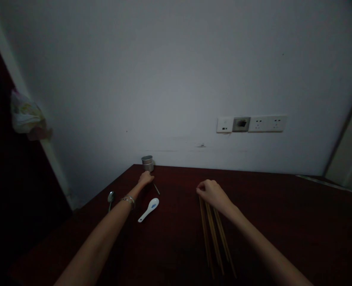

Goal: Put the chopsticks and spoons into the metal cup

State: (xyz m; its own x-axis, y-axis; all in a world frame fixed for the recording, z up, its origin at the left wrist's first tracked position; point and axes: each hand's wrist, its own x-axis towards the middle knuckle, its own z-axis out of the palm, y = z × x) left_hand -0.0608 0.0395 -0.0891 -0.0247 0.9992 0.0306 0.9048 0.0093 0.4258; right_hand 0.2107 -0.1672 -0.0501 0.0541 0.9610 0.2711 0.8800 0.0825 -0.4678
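My left hand reaches to the far left of the dark red table, close in front of a small silver metal cup. Its fingers are closed, and a thin, pale utensil handle sticks out from beneath them; the other end is hidden. Nearer to me lies a white ceramic soup spoon with a blue mark in its bowl. A metal spoon rests left of that forearm. My right hand pinches at the far ends of several wooden chopsticks, which fan out slightly toward me.
The table meets a pale wall along its back edge. Sockets and switches are set in the wall above the right side. A plastic bag hangs at the far left beside a dark doorway.
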